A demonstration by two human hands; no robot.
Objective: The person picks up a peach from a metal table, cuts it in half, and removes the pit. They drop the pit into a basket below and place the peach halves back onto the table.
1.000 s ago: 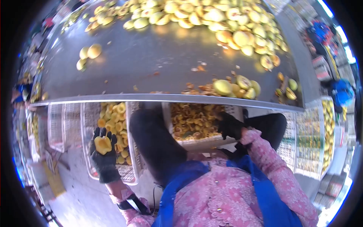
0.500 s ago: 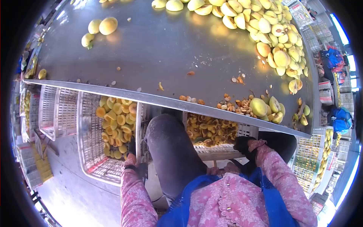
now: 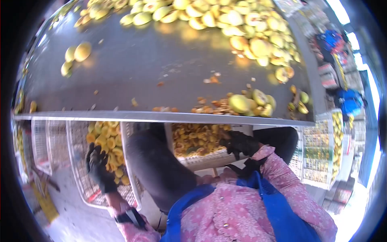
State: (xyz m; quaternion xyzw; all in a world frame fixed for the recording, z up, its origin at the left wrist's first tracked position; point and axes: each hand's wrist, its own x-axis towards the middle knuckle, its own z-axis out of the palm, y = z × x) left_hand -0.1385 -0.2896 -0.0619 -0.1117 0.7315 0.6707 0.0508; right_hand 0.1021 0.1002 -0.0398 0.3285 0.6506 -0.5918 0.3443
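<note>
My left hand (image 3: 99,168), in a black glove, hangs over the left white crate (image 3: 76,161), its fingers apart. Yellow fruit halves (image 3: 115,153), which look like peach or apricot, fill much of that crate next to my fingers. In a black glove too, my right hand (image 3: 240,144) is at the right end of the middle crate (image 3: 203,159), just below the table edge, with fingers spread. Darker yellow-brown fruit pieces (image 3: 193,139) lie in that crate. I see nothing held in either hand.
The metal table (image 3: 133,80) ends in a raised lip in front of me. On it lie a big heap of fruit halves (image 3: 234,18), a small group of fruit (image 3: 242,103) and loose pits (image 3: 213,107). More crates (image 3: 320,153) stand at the right. My knee (image 3: 151,161) sits between two crates.
My left hand has risen from the left crate's near right corner to over its fruit. My right hand has moved up to the middle crate. The view has shifted and turned.
</note>
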